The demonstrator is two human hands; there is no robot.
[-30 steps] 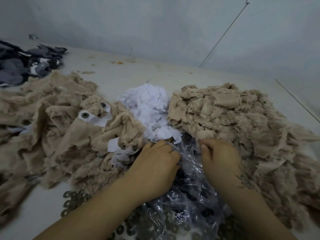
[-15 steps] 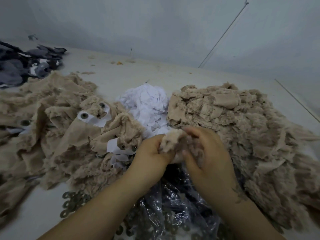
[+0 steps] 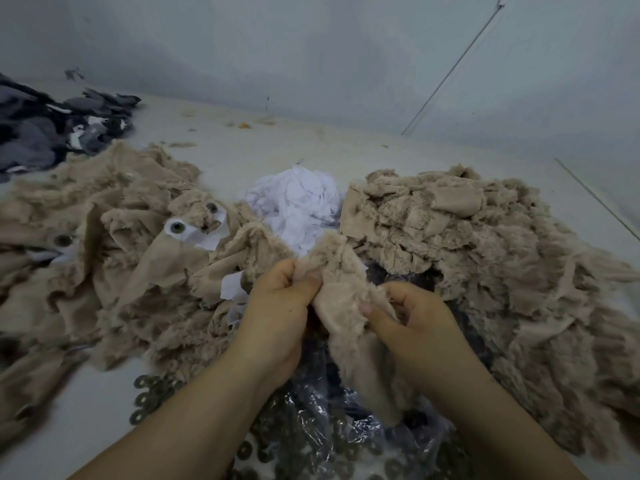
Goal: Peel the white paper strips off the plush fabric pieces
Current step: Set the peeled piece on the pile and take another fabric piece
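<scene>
A fuzzy tan piece (image 3: 341,299) had just been lifted from the near bag (image 3: 332,431) and was held between the left hand (image 3: 277,317) and right hand (image 3: 412,317), so peeling could begin.

Dim, flat, cool light with faint shadows; wide-angle bending at the edges, soft blur lower left, small glare on the plastic bag (image 3: 332,431)

No text, label, brand, number or sign could be read anywhere in the head view.
</scene>
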